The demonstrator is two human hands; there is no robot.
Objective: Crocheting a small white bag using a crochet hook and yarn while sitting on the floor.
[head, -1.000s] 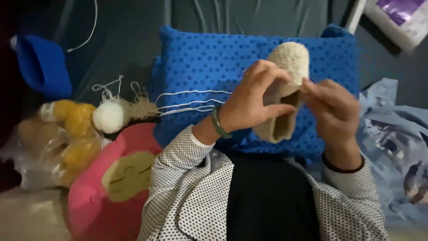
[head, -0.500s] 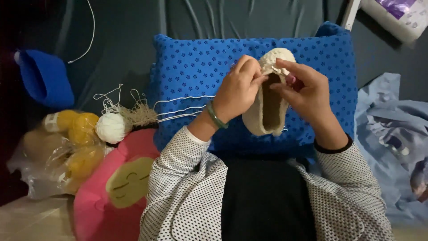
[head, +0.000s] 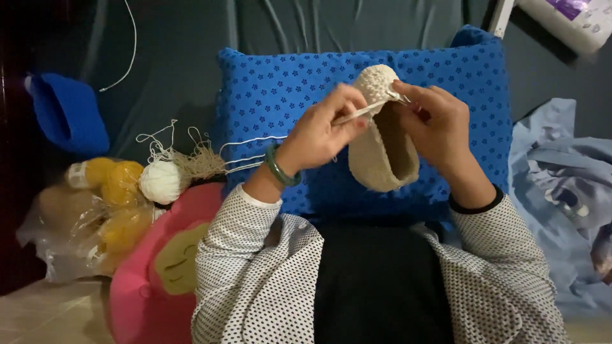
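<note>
Left hand pinches a thin crochet hook, its tip pointed across at the top edge of a cream slipper; right hand is closed on that same edge, fingers curled over the rim, so the work sits taut between both hands. From my feed, the slipper hangs toe-up, opening toward the right hand, raised above a blue pillow on the lap, which I judge serves as a rest for the forearms. White yarn trails from under the left wrist across the pillow to a white ball at the left, lying just beside a clear bag of 3 or so yellow skeins. Pink cushion lies against the left elbow.
</note>
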